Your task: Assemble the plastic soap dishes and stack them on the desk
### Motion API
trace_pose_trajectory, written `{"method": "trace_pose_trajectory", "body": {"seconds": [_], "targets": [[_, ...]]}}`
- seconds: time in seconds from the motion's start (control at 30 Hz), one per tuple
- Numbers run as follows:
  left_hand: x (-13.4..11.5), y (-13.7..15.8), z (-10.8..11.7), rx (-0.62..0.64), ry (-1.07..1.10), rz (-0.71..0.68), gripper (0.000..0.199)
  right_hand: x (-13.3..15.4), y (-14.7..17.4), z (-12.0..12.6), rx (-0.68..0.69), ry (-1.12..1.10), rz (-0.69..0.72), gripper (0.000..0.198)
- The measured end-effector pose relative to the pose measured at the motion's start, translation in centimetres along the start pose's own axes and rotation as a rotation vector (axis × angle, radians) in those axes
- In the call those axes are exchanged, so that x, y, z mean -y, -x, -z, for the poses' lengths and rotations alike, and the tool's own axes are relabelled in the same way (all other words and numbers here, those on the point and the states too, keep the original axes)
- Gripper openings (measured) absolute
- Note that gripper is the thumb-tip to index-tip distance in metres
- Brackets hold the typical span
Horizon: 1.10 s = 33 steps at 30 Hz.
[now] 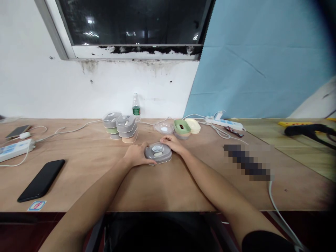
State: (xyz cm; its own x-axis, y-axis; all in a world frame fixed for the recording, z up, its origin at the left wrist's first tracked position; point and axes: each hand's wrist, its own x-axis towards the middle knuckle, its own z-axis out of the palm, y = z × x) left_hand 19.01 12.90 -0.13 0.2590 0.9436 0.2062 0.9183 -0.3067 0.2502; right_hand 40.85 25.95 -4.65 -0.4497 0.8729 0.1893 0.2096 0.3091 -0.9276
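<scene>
A lidded oval plastic box (163, 156) lies flat on the wooden table in front of me. Its lid is see-through grey, with a round white label and a pale oval piece on top. Around its left side my left hand (137, 154) is closed, thumb along the near edge. My right hand (172, 143) grips the far right edge with its fingers; part of the fingertips is hidden. Just beyond the right hand are a clear lid (163, 128), a stack of green and other coloured box bases (181, 128) and cream-coloured bases (193, 125).
Stacks of lidded boxes (127, 128) stand at the back left, near a plastic bottle (136, 107). A black phone (42, 180) lies left. Power strips (225, 123) and white cables cross the back; a blurred dark object (246, 162) lies right.
</scene>
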Motion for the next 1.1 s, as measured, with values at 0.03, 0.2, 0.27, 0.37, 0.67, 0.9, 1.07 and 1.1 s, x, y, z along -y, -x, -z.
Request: {"method": "trace_pose_trajectory", "body": {"seconds": [0.03,0.2,0.27,0.37,0.67,0.9,1.07,1.1], "targets": [[0.0,0.0,0.0,0.001,0.001,-0.004,0.089,0.0,0.0,0.0,0.004,0.001,-0.001,0.037],[0.0,0.1,0.2,-0.012,-0.006,-0.059,0.092,0.5,0.2,0.1,-0.006,0.028,-0.014,0.038],[0.0,0.1,0.2,-0.013,-0.009,-0.055,0.09,0.5,0.2,0.2,-0.008,0.023,-0.018,0.038],[0.3,0.1,0.1,-0.021,0.006,-0.035,0.086,0.4,0.2,0.3,0.01,-0.005,-0.043,0.042],[1.4,-0.1,-0.2,-0.021,0.118,-0.081,0.081,0.0,0.0,0.9,0.076,-0.039,-0.009,0.05],[2.0,-0.4,-0.4,-0.009,0.187,-0.137,0.089,-0.3,-0.3,1.1,0.139,-0.036,0.012,0.056],[2.1,-0.4,-0.8,-0.05,0.167,-0.224,0.078,-0.2,-0.1,0.0,-0.076,0.095,0.084,0.045],[2.0,-0.5,-0.8,-0.054,0.157,-0.228,0.072,-0.2,-0.1,-0.1,-0.143,0.134,0.113,0.042]]}}
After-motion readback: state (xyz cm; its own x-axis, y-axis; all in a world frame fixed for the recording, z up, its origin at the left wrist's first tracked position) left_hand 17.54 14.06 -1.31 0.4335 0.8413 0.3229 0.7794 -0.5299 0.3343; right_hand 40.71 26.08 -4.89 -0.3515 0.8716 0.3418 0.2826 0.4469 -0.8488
